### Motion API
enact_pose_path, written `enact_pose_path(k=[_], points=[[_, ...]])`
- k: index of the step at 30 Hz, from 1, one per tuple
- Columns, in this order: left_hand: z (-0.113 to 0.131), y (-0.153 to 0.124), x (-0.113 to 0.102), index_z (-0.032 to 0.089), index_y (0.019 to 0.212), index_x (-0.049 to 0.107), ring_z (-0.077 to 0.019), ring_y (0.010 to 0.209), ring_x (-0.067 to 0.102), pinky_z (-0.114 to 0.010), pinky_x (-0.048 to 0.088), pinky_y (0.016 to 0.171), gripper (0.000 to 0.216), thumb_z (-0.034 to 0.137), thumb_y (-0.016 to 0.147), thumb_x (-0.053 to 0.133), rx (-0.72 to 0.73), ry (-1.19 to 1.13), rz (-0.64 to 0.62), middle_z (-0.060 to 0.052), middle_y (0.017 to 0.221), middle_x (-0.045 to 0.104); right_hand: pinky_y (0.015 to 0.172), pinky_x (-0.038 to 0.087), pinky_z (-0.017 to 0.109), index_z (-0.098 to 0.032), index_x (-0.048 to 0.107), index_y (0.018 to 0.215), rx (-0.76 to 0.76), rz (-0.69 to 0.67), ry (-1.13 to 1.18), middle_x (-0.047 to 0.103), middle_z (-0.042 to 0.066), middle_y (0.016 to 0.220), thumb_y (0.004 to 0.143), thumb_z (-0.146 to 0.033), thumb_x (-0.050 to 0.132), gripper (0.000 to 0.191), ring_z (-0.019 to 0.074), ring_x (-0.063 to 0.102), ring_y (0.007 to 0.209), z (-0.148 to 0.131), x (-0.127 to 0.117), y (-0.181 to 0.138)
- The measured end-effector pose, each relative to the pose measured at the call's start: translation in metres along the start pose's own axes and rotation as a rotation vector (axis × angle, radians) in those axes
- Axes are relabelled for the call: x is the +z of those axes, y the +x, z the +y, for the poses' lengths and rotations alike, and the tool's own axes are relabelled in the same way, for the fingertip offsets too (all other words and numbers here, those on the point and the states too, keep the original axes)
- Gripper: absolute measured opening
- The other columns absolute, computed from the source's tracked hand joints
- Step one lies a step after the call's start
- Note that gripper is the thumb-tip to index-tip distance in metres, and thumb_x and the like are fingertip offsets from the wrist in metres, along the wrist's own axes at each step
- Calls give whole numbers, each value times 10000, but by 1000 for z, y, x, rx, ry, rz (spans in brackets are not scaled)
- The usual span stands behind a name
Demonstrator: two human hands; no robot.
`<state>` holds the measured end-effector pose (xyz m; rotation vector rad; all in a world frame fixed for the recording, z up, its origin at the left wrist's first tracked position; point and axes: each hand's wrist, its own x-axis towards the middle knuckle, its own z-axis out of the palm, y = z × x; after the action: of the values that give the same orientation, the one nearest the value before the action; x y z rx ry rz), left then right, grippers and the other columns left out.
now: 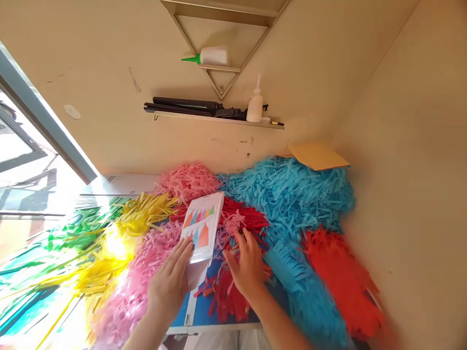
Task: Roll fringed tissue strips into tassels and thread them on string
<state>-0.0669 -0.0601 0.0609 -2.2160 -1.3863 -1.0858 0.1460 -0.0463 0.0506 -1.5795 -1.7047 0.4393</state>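
Note:
My left hand [171,274] is at the lower left corner of a flat printed packet [199,226], its fingers lying over the front and its thumb hidden. Rows of coloured tassels are pictured on the packet, and a pale flap hangs from its lower end. To its right, my right hand [248,265] has its thumb and fingers apart, with fingertips close to a small pink tissue tassel [233,222]. Beneath and around the hands lie red tissue tassels [228,294]. Whether the right fingertips touch the pink strips is hard to make out.
Piles of fringed tissue lie around: blue [292,194], orange-red [343,287], pink [189,180], lilac-pink [134,287], yellow [146,214] and green [87,223]. A yellow envelope [319,154] rests on the blue pile. A wall shelf [219,118] carries a white bottle [255,106].

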Motion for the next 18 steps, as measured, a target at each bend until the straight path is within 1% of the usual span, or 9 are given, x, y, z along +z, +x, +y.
enact_pose_path(k=[2, 4, 6, 8, 10, 12, 14, 15, 18], points=[[9, 2, -3, 226, 1464, 418, -244, 1187, 645, -327, 600, 870, 556, 68, 932, 447, -81, 55, 21, -114, 1366, 620, 1104, 204, 698, -221, 412, 1486, 22, -94, -282, 253, 176, 1599, 748, -475, 759, 855, 484, 226, 1435, 6, 17, -9], [17, 2, -5, 240, 1465, 425, -244, 1146, 670, -295, 611, 781, 562, 69, 930, 455, -146, 83, 33, -105, 1360, 626, 1074, 230, 720, -246, 332, 1531, 51, -198, -416, 182, 170, 1618, 695, -316, 806, 964, 513, 217, 1428, 11, 32, -18], [22, 1, -6, 247, 1461, 434, -241, 1122, 683, -282, 608, 744, 562, 69, 929, 458, -201, 97, 20, -101, 1366, 621, 1063, 308, 670, -255, 318, 1538, 62, -217, -452, 163, 157, 1623, 757, -153, 703, 877, 476, 295, 1413, 16, 37, -23], [23, 0, -5, 243, 1449, 454, -244, 1137, 675, -314, 606, 810, 553, 69, 925, 462, -226, 101, 25, -101, 1373, 615, 1029, 408, 585, -250, 349, 1524, 51, -224, -398, 154, 145, 1628, 788, -25, 560, 798, 417, 421, 1363, 22, 29, -22], [20, -1, -3, 234, 1436, 473, -255, 1187, 644, -406, 551, 984, 541, 74, 919, 465, -213, 68, 48, -103, 1372, 616, 983, 482, 498, -245, 364, 1513, 39, -214, -240, 134, 132, 1636, 768, 24, 496, 803, 358, 506, 1310, 30, 10, -14], [17, 0, -1, 226, 1426, 488, -259, 1222, 619, -479, 444, 1112, 525, 85, 920, 461, -192, 20, 72, -104, 1362, 625, 999, 489, 454, -244, 362, 1508, 36, -169, 15, 178, 119, 1631, 750, -13, 522, 809, 316, 489, 1332, 38, -17, 0], [16, 2, 1, 212, 1414, 501, -253, 1221, 620, -486, 412, 1137, 505, 95, 925, 450, -196, 6, 90, -108, 1350, 634, 1039, 465, 447, -255, 366, 1499, 105, -136, 320, 310, 107, 1587, 742, -96, 587, 804, 287, 460, 1359, 48, -46, 15], [17, 4, 2, 203, 1407, 509, -248, 1211, 628, -475, 424, 1128, 494, 97, 929, 440, -204, 16, 98, -110, 1341, 641, 1021, 479, 447, -268, 362, 1497, 171, -148, 479, 380, 104, 1551, 740, -144, 622, 810, 282, 497, 1327, 53, -59, 22], [19, 7, 5, 176, 1379, 535, -235, 1178, 650, -442, 453, 1102, 466, 97, 936, 413, -201, 64, 101, -116, 1307, 664, 831, 576, 453, -301, 373, 1484, 279, -221, 884, 540, 116, 1425, 779, -324, 686, 772, 295, 679, 1069, 65, -87, 33]])
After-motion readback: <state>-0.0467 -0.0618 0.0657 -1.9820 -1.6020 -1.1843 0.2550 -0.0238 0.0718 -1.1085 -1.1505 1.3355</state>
